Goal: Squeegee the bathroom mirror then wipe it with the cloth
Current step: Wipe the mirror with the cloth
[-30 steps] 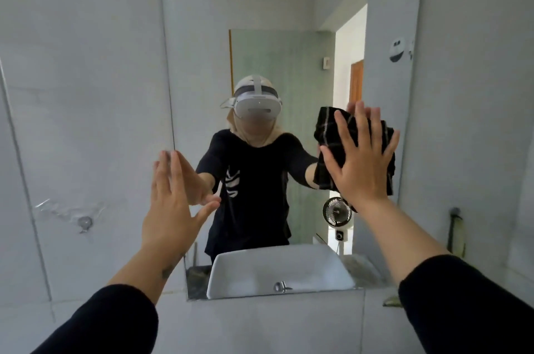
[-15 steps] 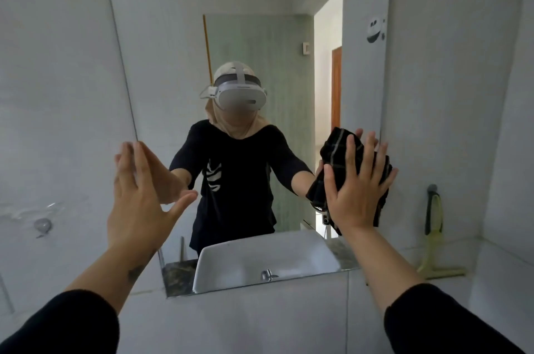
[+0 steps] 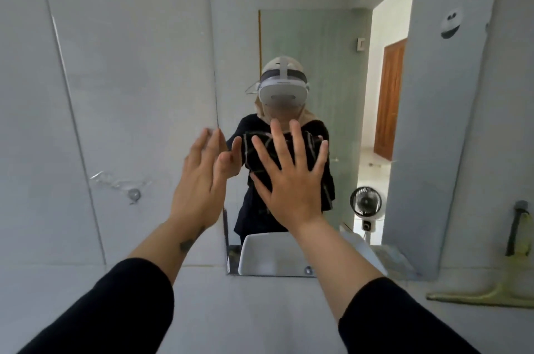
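Black checked cloth lies flat against the mirror, pinned there by the right hand, whose fingers are straight and fanned wide over the fabric, near the lower middle of the glass. The left hand is raised beside it at the mirror's left edge, fingers straight and close together, holding nothing; whether it actually touches the glass or the wall I cannot tell. Both forearms come up from black sleeves. The squeegee, pale yellow-green with a dark grip, stands at the far right, blade down on the ledge below the mirror and handle leaning up against the grey tiled wall, well apart from both hands. In the reflection a person in a dark top wearing a white headset faces the glass, with a white basin below, a small fan beside an open doorway and a wooden door beyond it.
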